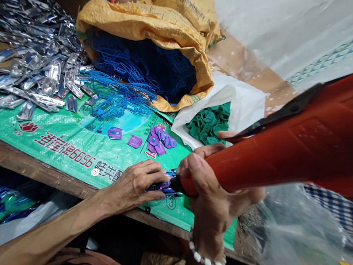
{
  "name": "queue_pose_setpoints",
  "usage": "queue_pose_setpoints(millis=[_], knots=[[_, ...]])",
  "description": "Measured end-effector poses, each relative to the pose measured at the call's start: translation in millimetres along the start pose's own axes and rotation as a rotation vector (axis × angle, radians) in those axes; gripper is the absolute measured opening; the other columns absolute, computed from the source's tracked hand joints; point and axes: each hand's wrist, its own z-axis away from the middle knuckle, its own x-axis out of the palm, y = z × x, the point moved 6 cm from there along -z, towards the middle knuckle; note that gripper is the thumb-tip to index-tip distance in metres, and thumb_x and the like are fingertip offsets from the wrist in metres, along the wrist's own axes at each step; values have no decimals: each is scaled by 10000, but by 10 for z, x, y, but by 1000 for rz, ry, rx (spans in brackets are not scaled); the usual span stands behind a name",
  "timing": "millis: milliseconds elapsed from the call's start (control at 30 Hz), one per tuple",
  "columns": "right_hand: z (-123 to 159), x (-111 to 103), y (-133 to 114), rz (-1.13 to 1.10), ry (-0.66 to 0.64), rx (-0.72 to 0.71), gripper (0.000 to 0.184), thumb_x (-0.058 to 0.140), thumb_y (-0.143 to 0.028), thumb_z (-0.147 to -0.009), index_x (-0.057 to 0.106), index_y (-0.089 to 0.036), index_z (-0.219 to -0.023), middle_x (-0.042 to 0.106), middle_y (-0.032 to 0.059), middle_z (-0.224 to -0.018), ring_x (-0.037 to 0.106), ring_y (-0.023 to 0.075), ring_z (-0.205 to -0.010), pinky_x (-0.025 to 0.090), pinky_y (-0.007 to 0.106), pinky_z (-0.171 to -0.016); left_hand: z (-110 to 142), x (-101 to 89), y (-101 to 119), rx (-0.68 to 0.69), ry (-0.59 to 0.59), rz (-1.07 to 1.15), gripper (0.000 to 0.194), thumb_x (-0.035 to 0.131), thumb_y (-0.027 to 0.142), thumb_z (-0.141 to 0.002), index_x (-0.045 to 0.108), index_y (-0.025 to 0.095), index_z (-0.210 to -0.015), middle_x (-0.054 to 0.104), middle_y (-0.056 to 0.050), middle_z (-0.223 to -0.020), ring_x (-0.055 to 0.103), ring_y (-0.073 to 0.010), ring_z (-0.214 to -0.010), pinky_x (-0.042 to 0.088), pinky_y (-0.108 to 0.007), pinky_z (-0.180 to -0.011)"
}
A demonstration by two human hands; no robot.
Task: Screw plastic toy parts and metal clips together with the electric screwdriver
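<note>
My right hand (pixel 209 185), with a white bead bracelet on its wrist, is wrapped round the front of a red electric screwdriver (pixel 281 147) with a black lever along its body. Its black nose points down to the left, onto a small blue and purple plastic assembly (pixel 166 185). The fingers of my left hand (pixel 142 182) close on this assembly from the left, near the table's front edge. The screwdriver's tip and part of the assembly are hidden by hands and tool. Just beyond lie several loose purple plastic pieces (pixel 159 139).
Behind, a yellow woven sack (pixel 196 43) spills blue plastic frames (pixel 117 92). Silver blade-like parts (pixel 29 61) are heaped at the left. A white bag (pixel 247 95) holds green pieces (pixel 210 123). Small metal screws (pixel 251 218) lie by a clear plastic bag (pixel 296 225).
</note>
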Motion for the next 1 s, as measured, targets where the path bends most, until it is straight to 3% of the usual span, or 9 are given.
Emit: queue_pose_setpoints(millis=[133, 233, 400, 533, 633, 733, 867, 933, 1000], knots=[[5, 8, 19, 61, 13, -21, 280, 814, -260, -799, 587, -241, -962, 635, -66, -709, 593, 131, -496, 520, 300, -494, 5, 15, -37, -18, -1, 9, 232, 638, 393, -979, 687, 210, -1113, 673, -63, -1043, 630, -224, -1034, 503, -343, -962], [14, -35, 36, 77, 97, -6, 248, 822, -229, -785, 590, -217, -873, 651, -53, -701, 600, 123, -495, 538, 301, -516, 4, 14, -42, -22, -5, 5, 222, 642, 373, -979, 680, 193, -1103, 667, -64, -1044, 634, -222, -1024, 514, -324, -914], [-51, -160, 117, -49, 182, 129, 454, 823, -297, -798, 583, -206, -1173, 624, -76, -692, 606, 121, -474, 527, 273, -473, 16, 8, -30, -18, -14, -2, 261, 671, 325, -964, 640, 203, -1193, 668, -62, -1098, 644, -219, -1034, 530, -324, -905], [-166, -393, 102, -23, 281, 141, 498, 859, -338, -753, 609, -198, -1160, 603, -77, -682, 608, 118, -478, 509, 254, -459, 50, 19, -60, -43, -3, -19, 460, 704, 300, -932, 536, 225, -1353, 661, -84, -1227, 630, -254, -1162, 533, -386, -987], [-209, -520, 120, 19, 276, 150, 502, 875, -328, -736, 617, -201, -1148, 628, -69, -692, 609, 118, -481, 508, 256, -470, 81, 21, -103, -74, 26, -41, 707, 723, 311, -911, 361, 245, -1514, 573, -129, -1428, 545, -293, -1338, 472, -467, -1112], [-189, -569, 197, 27, 245, 178, 539, 867, -348, -749, 596, -218, -1196, 643, -74, -703, 613, 122, -483, 510, 263, -483, 100, 32, -138, -90, 25, -56, 834, 741, 338, -895, 272, 270, -1582, 544, -135, -1482, 530, -305, -1370, 460, -486, -1133], [-162, -556, 292, 71, 200, 212, 553, 848, -430, -747, 591, -205, -1182, 659, -51, -767, 640, 138, -562, 538, 292, -564, 113, 49, -186, -91, 9, -71, 823, 722, 293, -910, 267, 299, -1596, 615, -98, -1413, 622, -262, -1261, 530, -415, -1055], [-165, -547, 311, 128, 183, 224, 535, 834, -467, -745, 609, -187, -1142, 686, -8, -853, 661, 158, -675, 556, 316, -657, 121, 28, -216, -89, 42, -90, 818, 720, 274, -911, 267, 294, -1591, 630, -95, -1387, 638, -255, -1229, 532, -413, -1048], [-153, -530, 314, 144, 147, 220, 600, 802, -465, -775, 580, -193, -1261, 704, 41, -1017, 678, 186, -848, 561, 343, -784, 135, -23, -236, -90, 89, -117, 816, 729, 268, -900, 278, 284, -1581, 654, -94, -1336, 654, -259, -1187, 540, -420, -1031]])
